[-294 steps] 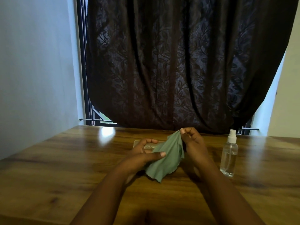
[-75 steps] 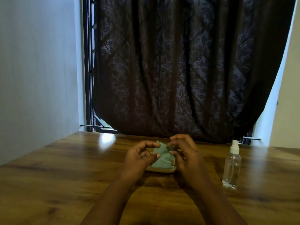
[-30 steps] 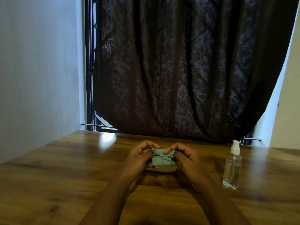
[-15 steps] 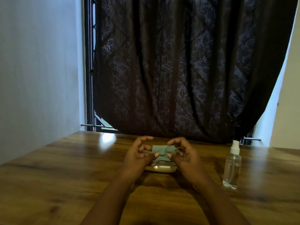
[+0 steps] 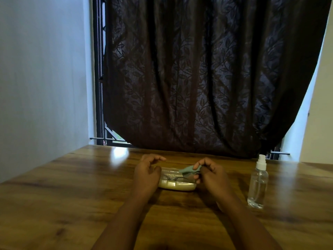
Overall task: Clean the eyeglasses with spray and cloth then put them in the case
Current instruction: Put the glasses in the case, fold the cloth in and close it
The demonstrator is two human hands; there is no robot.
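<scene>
On the wooden table [image 5: 72,192], near its middle, an open glasses case [image 5: 177,185] lies with its pale gold shell facing the near side, and the eyeglasses [image 5: 173,178] rest inside it, only thin dark lines of the frame showing against the lining. Over the right end of the case, the right hand [image 5: 210,175] pinches a folded green cloth [image 5: 189,170] between thumb and curled fingers, holding it just above the case's far-right corner; whether the cloth touches the case cannot be told. At the left end of the case, the left hand [image 5: 146,171] sits with its fingers loosely curved and spread, holding nothing that can be seen; its palm side faces the case, and it is just beside or against the case's left end, though contact is not clear in the dim light. Both forearms reach in from the near edge of the table. Well to the right of the case and apart from both hands, a clear spray bottle [image 5: 257,184] with a white pump top stands upright on the table. Beyond the far edge of the table hangs a dark curtain [image 5: 207,78] with a leaf pattern, a strip of window bars [image 5: 99,78] showing at its left, and a pale wall [image 5: 41,78] fills the left side.
</scene>
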